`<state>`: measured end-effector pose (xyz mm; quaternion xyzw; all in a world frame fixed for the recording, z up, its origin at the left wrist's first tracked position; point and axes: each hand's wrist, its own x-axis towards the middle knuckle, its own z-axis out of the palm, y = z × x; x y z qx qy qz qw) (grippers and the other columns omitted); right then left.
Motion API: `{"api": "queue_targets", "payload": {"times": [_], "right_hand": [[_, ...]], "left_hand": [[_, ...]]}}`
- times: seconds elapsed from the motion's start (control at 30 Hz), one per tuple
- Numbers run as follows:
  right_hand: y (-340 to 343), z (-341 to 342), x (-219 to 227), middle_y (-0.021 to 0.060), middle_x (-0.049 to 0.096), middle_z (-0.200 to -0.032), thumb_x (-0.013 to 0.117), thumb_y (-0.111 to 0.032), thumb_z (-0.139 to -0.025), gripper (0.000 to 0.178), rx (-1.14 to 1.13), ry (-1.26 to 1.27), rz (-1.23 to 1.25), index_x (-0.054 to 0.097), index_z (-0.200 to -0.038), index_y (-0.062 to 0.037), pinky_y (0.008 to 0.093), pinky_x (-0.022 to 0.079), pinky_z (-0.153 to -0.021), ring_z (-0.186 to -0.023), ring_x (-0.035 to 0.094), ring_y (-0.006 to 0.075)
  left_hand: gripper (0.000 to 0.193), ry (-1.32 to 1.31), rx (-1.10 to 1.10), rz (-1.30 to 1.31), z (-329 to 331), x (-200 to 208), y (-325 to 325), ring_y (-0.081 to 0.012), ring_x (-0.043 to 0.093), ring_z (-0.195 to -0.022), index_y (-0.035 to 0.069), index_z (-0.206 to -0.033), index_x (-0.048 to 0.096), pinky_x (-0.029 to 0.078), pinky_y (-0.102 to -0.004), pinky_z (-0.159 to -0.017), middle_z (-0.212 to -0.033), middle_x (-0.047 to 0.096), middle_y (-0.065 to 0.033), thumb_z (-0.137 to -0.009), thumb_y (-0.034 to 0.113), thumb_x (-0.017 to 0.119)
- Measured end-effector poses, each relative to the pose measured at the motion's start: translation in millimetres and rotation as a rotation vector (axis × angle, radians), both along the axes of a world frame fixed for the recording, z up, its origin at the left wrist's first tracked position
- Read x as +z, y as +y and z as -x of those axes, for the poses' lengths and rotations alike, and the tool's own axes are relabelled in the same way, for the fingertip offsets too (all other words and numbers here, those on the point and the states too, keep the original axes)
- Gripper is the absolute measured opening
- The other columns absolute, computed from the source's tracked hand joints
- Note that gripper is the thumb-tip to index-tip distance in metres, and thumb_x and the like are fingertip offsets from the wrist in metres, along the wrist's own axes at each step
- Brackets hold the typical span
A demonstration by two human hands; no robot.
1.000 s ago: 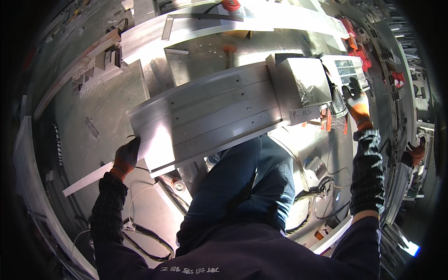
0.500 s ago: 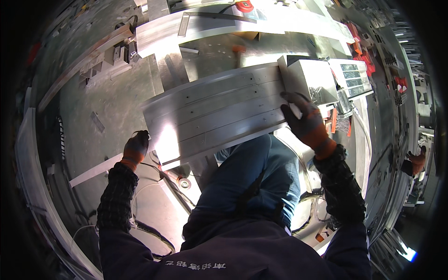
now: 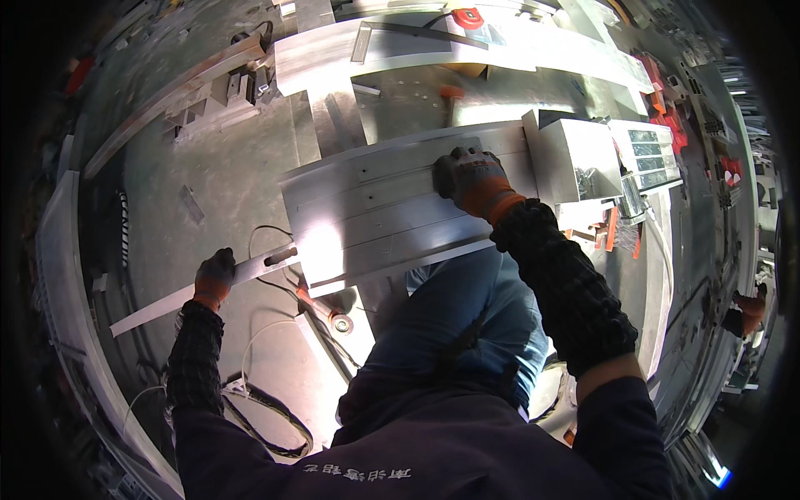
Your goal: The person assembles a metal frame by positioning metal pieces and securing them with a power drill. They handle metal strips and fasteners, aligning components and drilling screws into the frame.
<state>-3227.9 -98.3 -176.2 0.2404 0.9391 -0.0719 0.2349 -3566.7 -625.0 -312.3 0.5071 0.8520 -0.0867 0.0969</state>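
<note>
A long aluminium panel (image 3: 392,218) with lengthwise grooves and small holes lies across in front of me, above my knees. My right hand (image 3: 475,179), in a grey and orange glove, is over the panel's upper middle with its fingers curled; whatever may be in them is hidden. To the left, my gloved left hand (image 3: 215,277) is closed around a narrow metal strip (image 3: 162,307). The strip slants up to the panel's lower left corner, and a dark slot shows near that end.
An orange-and-grey power tool (image 3: 333,321) with cables lies below the panel's left end. A box-shaped metal profile (image 3: 575,158) stands at its right end. Beyond are an orange-headed hammer (image 3: 451,96), a metal square (image 3: 363,42) and a red tape measure (image 3: 468,17).
My right hand has moved left from the panel's right end to its middle, and its fingers have curled. My left hand has shifted left, away from the panel's corner, along the strip.
</note>
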Motion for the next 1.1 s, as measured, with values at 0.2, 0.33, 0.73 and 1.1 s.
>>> {"api": "queue_targets", "payload": {"times": [0.2, 0.33, 0.73, 1.1], "right_hand": [[11.1, 14.4, -6.4, 0.0183, 0.070, -0.127, 0.078, -0.021, -0.085, 0.033, 0.048, 0.081, 0.018, 0.075, -0.117, -0.0137, 0.0493, 0.055, -0.102, -0.118, 0.068, 0.0390], [9.9, 22.1, 0.8, 0.0199, 0.074, -0.118, 0.077, -0.023, -0.086, 0.023, 0.077, 0.115, 0.009, 0.079, -0.106, -0.0123, 0.0476, 0.055, -0.101, -0.111, 0.070, 0.0380], [-19.2, -74.0, 20.6, 0.0188, 0.074, -0.109, 0.073, -0.024, -0.096, 0.031, 0.013, 0.467, 0.282, 0.069, -0.122, -0.0071, 0.0463, 0.058, -0.091, -0.102, 0.073, 0.0379], [-44.5, -94.8, 127.8, 0.0167, 0.072, -0.103, 0.091, -0.028, -0.083, 0.059, -0.083, 0.688, 0.254, 0.066, -0.131, -0.0032, 0.0444, 0.059, -0.080, -0.094, 0.075, 0.0341]], "left_hand": [[0.030, -0.228, 0.451, -0.106, 44.6, 3.5, -79.8, -0.0487, 0.070, -0.094, 0.007, -0.100, 0.067, 0.056, -0.0566, -0.080, -0.101, 0.073, -0.0242, -0.107, 0.028, 0.047], [0.042, -0.174, 0.591, -0.167, 60.3, 26.6, -131.6, -0.0522, 0.068, -0.100, 0.006, -0.101, 0.073, 0.053, -0.0596, -0.085, -0.101, 0.074, -0.0259, -0.107, 0.040, 0.050], [0.051, -0.066, 0.826, -0.470, 39.2, 95.9, -235.1, -0.0457, 0.072, -0.096, -0.001, -0.113, 0.074, 0.054, -0.0494, -0.082, -0.101, 0.076, -0.0248, -0.113, 0.040, 0.043], [0.052, -0.187, 0.664, -0.434, -56.2, 165.2, 4.8, -0.0520, 0.067, -0.090, 0.001, -0.100, 0.073, 0.052, -0.0559, -0.078, -0.094, 0.071, -0.0294, -0.113, 0.040, 0.042]]}}
